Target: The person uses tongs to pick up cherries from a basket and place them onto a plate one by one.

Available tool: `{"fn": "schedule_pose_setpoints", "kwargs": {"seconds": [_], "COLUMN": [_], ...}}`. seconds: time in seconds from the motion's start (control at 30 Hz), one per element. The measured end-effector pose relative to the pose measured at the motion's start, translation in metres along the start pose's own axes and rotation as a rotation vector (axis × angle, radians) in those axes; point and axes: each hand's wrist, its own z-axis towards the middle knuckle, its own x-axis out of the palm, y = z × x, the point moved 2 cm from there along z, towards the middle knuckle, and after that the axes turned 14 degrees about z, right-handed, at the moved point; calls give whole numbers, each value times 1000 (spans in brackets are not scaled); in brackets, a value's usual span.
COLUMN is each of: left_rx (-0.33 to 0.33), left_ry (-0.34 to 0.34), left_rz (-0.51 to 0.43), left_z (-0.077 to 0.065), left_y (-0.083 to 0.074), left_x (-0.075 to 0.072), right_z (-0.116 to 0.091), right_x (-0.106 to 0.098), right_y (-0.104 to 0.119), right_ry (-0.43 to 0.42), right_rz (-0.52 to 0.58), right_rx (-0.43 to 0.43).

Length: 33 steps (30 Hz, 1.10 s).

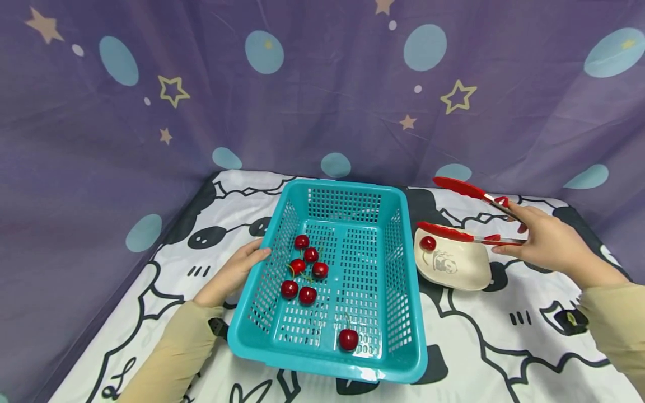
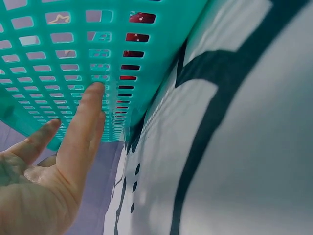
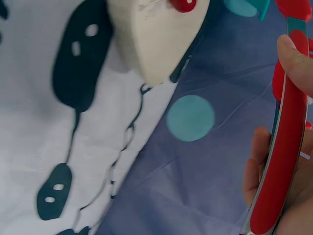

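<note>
My left hand (image 1: 238, 270) rests against the left side of a turquoise plastic basket (image 1: 414, 313), its fingertips at the rim. In the left wrist view its fingers lie fairly straight along the perforated wall. Several red cherries (image 1: 319, 270) with stems lie inside the basket, mostly on the left, and a lone cherry (image 1: 348, 340) sits near the front. My right hand (image 1: 551, 238) grips red-and-silver tongs (image 1: 445, 231), whose tips are spread apart with nothing between them. Under the tongs is a cream dish (image 1: 468, 266) with a panda print, holding one cherry (image 1: 428, 243).
A white cloth (image 1: 534, 336) with black panda drawings covers the table. Behind it hangs a purple curtain (image 1: 302, 112) with stars and blue ovals. The dish stands just right of the basket's wall.
</note>
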Motion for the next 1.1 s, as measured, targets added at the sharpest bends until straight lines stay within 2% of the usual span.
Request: {"fn": "schedule_pose_setpoints", "kwargs": {"seconds": [0.37,0.83,1.1], "left_rx": [8,-16,-12], "left_ry": [8,6,8], "left_rz": [-16,-19,-31], "left_z": [-2,-1,-2], "left_y": [0,-1,0], "left_x": [0,1,1], "right_z": [4,3,2], "right_x": [-17,-8,1], "right_y": [53,110,137], "right_ry": [3,54,179], "right_rz": [-39,-35,-29], "right_rx": [-159,-436,-572]}}
